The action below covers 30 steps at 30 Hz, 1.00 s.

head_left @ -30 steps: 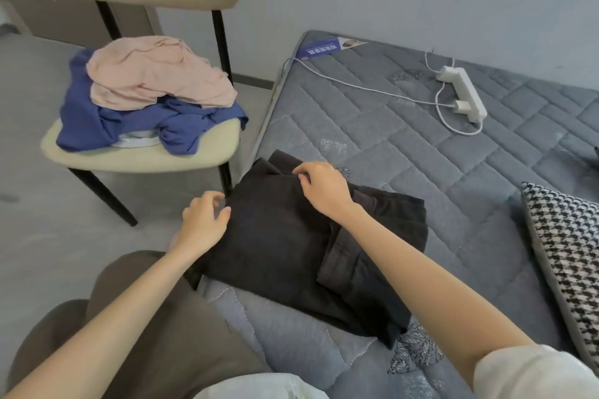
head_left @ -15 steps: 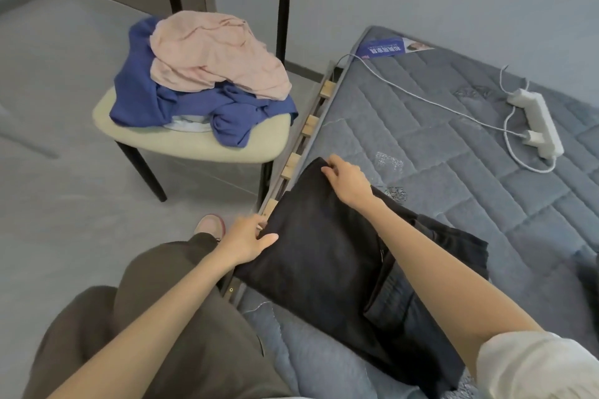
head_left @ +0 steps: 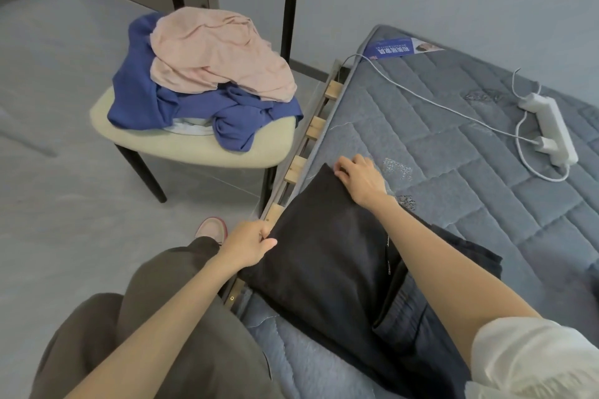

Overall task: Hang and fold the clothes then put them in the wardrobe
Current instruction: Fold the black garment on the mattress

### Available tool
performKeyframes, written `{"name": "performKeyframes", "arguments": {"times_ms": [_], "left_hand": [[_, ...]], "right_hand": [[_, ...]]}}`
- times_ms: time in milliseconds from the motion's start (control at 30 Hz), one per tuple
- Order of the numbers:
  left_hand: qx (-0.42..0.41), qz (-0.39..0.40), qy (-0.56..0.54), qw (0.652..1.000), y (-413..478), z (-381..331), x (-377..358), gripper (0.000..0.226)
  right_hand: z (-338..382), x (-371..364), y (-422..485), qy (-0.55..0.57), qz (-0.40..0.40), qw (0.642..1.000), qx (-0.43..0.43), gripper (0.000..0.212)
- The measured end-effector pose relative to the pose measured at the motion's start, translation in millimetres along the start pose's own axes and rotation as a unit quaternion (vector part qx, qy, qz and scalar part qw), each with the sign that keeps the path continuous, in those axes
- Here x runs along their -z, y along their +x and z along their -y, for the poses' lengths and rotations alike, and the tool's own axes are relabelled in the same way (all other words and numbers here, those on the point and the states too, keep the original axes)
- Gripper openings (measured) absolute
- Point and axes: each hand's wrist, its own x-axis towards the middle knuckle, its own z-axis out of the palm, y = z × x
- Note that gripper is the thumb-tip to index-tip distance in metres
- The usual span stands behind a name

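View from above of a person sitting at the edge of a bed, both bare forearms reaching forward. A pair of black trousers (head_left: 324, 269), folded into a thick, matte slab of heavy woven cloth, lies at the near left edge of a grey quilted mattress (head_left: 453, 191), one corner overhanging the side. The left hand (head_left: 248, 246) pinches the near left corner, thumb on top. The right hand (head_left: 361, 180) grasps the far corner, fingers curled over the edge; the fingertips are tucked out of sight. The right forearm crosses over the trousers and hides part of the fold, and the lower end runs out of the picture.

The mattress is stitched in diamond panels, with a blue printed label (head_left: 398, 48) at its far corner, the text too small to read. Pale wooden slats (head_left: 316, 126) show beside it. A white power strip (head_left: 551, 126) lies on the mattress with a thin white cable (head_left: 421, 94) trailing across.

To the left stands a chair (head_left: 194, 146) with a cream padded seat and black legs, its backrest cut off at the top. On it sits a rumpled pile: a soft pink garment (head_left: 217, 52) on top of a blue garment (head_left: 139, 91), with a scrap of pale cloth barely visible beneath. The floor (head_left: 64, 204) is smooth grey. A pink shoe (head_left: 210, 230) peeks from under an olive trouser leg (head_left: 162, 317).
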Motion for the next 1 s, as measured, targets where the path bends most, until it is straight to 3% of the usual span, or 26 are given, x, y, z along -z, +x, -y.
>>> {"name": "performKeyframes", "arguments": {"times_ms": [67,133,267,367,433,500,667,1000], "left_hand": [[0.019,0.010,-0.016,1.000,0,5,-2,0.018],[0.050,0.038,-0.070,0.996,0,4,-2,0.040],[0.100,0.133,-0.145,0.975,1,-5,-7,0.069],[0.112,0.098,-0.024,0.989,-3,-7,-15,0.081],[0.106,0.043,0.030,0.993,-9,-10,-18,0.084],[0.075,0.012,0.018,0.997,-12,-11,-19,0.079],[0.043,0.038,-0.003,0.998,-17,-8,-15,0.069],[0.023,0.139,-0.171,0.975,-6,3,-5,0.040]], "right_hand": [[3,-6,1,0.023,0.006,0.999,-0.027,0.033],[7,-5,1,0.072,0.003,0.996,-0.062,0.052],[8,7,5,0.095,0.114,0.985,-0.086,0.090],[5,10,7,0.076,0.166,0.979,-0.094,0.069],[6,8,7,0.068,0.140,0.985,-0.080,0.047],[8,8,6,0.030,0.091,0.994,-0.053,0.028],[15,16,5,-0.056,0.018,0.998,-0.002,0.028],[20,18,-6,0.077,-0.035,0.995,-0.057,0.022]]}}
